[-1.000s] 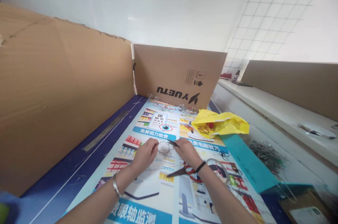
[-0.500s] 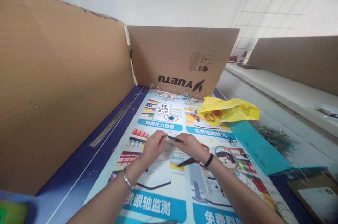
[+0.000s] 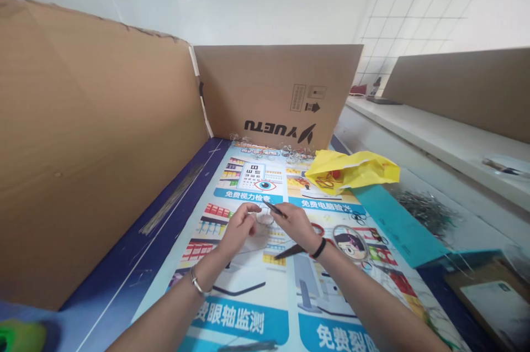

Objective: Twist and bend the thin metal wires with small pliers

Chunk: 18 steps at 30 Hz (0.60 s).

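Cardboard panels border a desk spread with an eye-care poster in an apparent craft workshop, suggested by scissors, a slim dark tool in the right hand, a bundle of thin wires and a tangled heap of metallic strands.

1. Dark slim tool: is sitting in the right hand's grip, tilting, narrow tip pointing up-left toward the left hand.
2. Thin wire loop: is showing roughly round between the hands, lying just below the tool's tip; finger contact unclear.
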Each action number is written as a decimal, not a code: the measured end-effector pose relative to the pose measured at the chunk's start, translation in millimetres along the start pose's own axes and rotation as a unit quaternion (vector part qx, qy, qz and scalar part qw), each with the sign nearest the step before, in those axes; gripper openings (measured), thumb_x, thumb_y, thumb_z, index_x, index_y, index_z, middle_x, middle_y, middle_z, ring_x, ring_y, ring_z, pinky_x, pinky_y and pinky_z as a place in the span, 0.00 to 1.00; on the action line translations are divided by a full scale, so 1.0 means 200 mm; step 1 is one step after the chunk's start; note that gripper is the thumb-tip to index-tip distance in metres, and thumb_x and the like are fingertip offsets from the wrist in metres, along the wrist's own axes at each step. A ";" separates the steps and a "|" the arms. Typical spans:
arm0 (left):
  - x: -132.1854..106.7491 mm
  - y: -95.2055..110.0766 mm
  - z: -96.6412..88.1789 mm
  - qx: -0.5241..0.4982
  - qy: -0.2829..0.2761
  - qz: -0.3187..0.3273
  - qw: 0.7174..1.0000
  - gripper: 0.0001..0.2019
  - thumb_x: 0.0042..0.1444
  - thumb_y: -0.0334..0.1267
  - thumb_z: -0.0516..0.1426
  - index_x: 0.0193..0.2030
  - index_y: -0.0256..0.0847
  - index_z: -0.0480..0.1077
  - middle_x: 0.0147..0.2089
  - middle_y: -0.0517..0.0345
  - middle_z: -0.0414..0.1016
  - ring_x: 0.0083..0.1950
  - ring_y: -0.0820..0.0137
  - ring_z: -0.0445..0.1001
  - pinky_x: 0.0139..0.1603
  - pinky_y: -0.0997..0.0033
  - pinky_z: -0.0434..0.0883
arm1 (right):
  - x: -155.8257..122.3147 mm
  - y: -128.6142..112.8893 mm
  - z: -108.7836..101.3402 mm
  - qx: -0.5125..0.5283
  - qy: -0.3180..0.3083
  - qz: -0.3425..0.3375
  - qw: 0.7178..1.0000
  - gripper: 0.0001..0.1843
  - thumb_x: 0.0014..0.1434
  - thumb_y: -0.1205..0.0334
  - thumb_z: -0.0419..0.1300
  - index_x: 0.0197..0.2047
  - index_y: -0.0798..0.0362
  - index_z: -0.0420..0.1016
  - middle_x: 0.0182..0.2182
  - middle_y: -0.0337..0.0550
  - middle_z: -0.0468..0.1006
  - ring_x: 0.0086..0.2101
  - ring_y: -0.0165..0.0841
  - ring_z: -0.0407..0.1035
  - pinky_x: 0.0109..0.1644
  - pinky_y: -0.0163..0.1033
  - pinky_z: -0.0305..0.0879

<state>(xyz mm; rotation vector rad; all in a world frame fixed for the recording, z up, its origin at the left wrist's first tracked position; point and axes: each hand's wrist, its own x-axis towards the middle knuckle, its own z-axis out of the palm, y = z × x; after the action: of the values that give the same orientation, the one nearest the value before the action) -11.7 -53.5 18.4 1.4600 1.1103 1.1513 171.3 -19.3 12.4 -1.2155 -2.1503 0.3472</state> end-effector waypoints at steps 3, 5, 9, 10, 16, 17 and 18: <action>0.01 -0.02 0.02 0.033 -0.022 -0.017 0.999 0.11 0.53 0.39 0.50 0.42 0.39 0.64 0.20 0.67 0.62 0.21 0.76 0.61 0.26 0.77 0.61 | 0.00 0.00 0.01 0.013 0.016 -0.005 1.000 0.09 0.58 0.60 0.52 0.34 0.51 0.72 0.28 0.39 0.73 0.31 0.30 0.66 0.34 0.33 0.58; 0.01 -0.03 0.03 0.058 -0.026 -0.019 0.998 0.10 0.53 0.41 0.51 0.40 0.39 0.66 0.22 0.66 0.63 0.21 0.77 0.62 0.25 0.77 0.61 | 0.00 -0.01 0.01 0.011 0.023 -0.011 1.000 0.08 0.58 0.61 0.52 0.33 0.52 0.72 0.28 0.40 0.73 0.31 0.30 0.66 0.35 0.33 0.59; 0.01 -0.04 0.04 0.087 -0.015 -0.024 0.996 0.09 0.53 0.42 0.51 0.32 0.39 0.67 0.21 0.65 0.64 0.21 0.77 0.62 0.25 0.77 0.61 | 0.00 -0.01 0.01 -0.005 0.042 -0.020 0.999 0.08 0.57 0.61 0.53 0.33 0.53 0.72 0.28 0.41 0.74 0.31 0.31 0.66 0.36 0.34 0.59; 0.01 -0.04 0.04 0.089 -0.013 -0.028 0.996 0.09 0.53 0.42 0.51 0.30 0.39 0.67 0.20 0.65 0.64 0.21 0.76 0.63 0.25 0.77 0.61 | 0.00 0.00 0.02 -0.012 0.047 -0.024 0.999 0.08 0.57 0.61 0.53 0.33 0.53 0.72 0.29 0.42 0.74 0.32 0.31 0.66 0.36 0.34 0.60; 0.02 -0.05 0.04 0.055 -0.017 -0.052 0.997 0.10 0.52 0.43 0.52 0.29 0.39 0.66 0.18 0.66 0.64 0.20 0.77 0.62 0.24 0.77 0.61 | -0.02 0.02 0.04 -0.112 0.050 -0.058 0.991 0.09 0.58 0.62 0.53 0.36 0.53 0.73 0.30 0.43 0.74 0.33 0.32 0.65 0.39 0.35 0.58; 0.02 -0.05 0.04 0.039 -0.028 -0.063 0.997 0.10 0.52 0.44 0.52 0.28 0.38 0.65 0.17 0.66 0.64 0.19 0.77 0.62 0.23 0.78 0.60 | -0.02 0.03 0.04 -0.133 0.048 -0.066 0.988 0.09 0.58 0.62 0.53 0.36 0.53 0.73 0.29 0.44 0.73 0.33 0.32 0.65 0.40 0.35 0.57; 0.02 -0.05 0.04 0.021 -0.043 -0.076 0.996 0.11 0.51 0.44 0.53 0.28 0.38 0.65 0.17 0.66 0.63 0.18 0.77 0.61 0.22 0.78 0.60 | -0.02 0.03 0.03 -0.153 0.046 -0.076 0.984 0.09 0.58 0.62 0.52 0.36 0.53 0.73 0.29 0.44 0.73 0.33 0.33 0.64 0.40 0.36 0.56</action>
<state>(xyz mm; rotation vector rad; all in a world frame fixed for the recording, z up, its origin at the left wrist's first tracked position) -4.5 -48.8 9.0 1.4184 1.1706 0.9565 172.7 -18.9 2.2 -1.1943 -2.2547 -0.1085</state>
